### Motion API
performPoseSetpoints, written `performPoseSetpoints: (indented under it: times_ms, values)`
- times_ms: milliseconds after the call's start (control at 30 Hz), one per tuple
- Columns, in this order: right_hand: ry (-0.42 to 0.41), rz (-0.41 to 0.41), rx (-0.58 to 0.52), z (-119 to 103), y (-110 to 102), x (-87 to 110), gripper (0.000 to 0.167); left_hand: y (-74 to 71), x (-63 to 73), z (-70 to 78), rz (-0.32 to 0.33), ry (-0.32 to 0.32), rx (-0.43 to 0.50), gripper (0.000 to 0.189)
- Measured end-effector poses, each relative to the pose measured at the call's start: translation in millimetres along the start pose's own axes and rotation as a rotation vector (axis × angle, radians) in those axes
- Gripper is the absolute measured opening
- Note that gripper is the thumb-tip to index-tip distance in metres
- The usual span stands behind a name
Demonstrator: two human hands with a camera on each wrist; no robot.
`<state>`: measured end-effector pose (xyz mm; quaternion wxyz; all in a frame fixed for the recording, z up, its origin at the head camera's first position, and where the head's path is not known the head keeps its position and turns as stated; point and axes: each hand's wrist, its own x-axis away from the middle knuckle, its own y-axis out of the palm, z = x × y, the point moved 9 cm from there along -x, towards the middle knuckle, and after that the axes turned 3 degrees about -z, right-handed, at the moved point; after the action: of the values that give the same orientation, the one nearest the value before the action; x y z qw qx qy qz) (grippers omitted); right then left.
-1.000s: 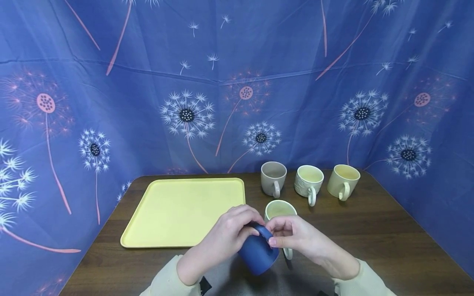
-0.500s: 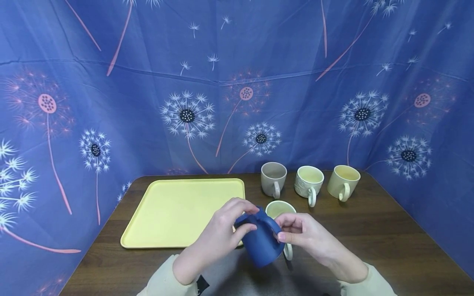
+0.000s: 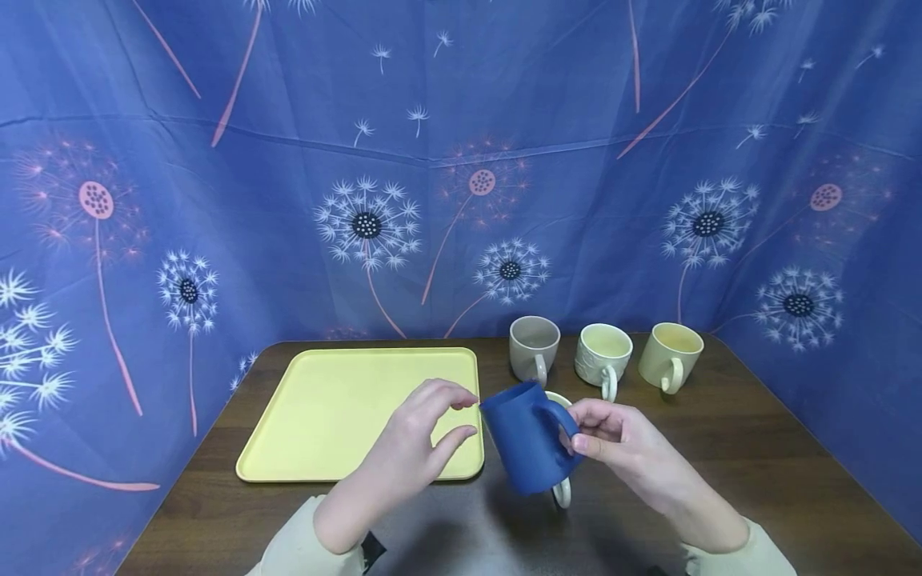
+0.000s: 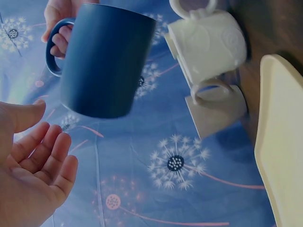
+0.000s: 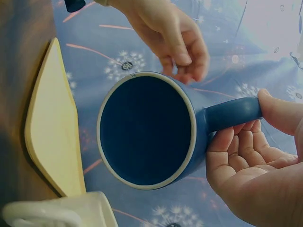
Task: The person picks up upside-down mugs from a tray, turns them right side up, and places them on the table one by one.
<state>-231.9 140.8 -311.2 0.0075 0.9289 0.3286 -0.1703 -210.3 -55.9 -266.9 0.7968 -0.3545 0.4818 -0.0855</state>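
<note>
A dark blue mug [image 3: 524,440] hangs tilted in the air, its mouth up and to the left in the head view. My right hand [image 3: 619,440] grips its handle, fingers through the loop and thumb on the outside. The right wrist view looks straight at the mug's round base [image 5: 147,130]. My left hand [image 3: 410,440] is off the mug, just left of its rim, thumb and fingers spread and holding nothing. Behind the blue mug stands a pale cream mug, mostly hidden, its handle [image 3: 563,492] showing below.
A yellow tray [image 3: 360,416] lies on the wooden table to the left. Along the back right stand a grey mug [image 3: 534,348], a white embossed mug [image 3: 603,352] and a pale yellow mug [image 3: 670,356]. A blue dandelion-print cloth [image 3: 612,224] surrounds the table.
The left hand has let go of the blue mug and drawn back to the left. The right hand has raised the mug slightly and moved it right by its handle.
</note>
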Motion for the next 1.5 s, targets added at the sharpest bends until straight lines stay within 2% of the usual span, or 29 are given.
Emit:
performPoseSetpoints:
  times_ms: [333,667,1033,1333,1500]
  values:
    - [-0.050,0.058,-0.040,-13,-25,12.2,0.027,-1.9,15.7,-12.2,0.013,0.015,-0.108,0.035]
    - [-0.118,0.143,-0.074,-15,-50,27.1,0.030,-5.9,32.5,-24.9,0.012,-0.019,-0.203,0.037]
    - [-0.195,0.218,-0.109,-6,-75,45.8,0.034,-7.2,53.4,-48.2,-0.007,-0.076,-0.357,0.039]
    - [-0.249,0.244,-0.103,7,-91,57.4,0.034,-10.9,67.8,-61.9,0.010,-0.117,-0.395,0.040]
    - [-0.222,0.267,-0.082,19,-99,63.0,0.033,-9.2,73.4,-68.7,-0.005,-0.143,-0.417,0.039]
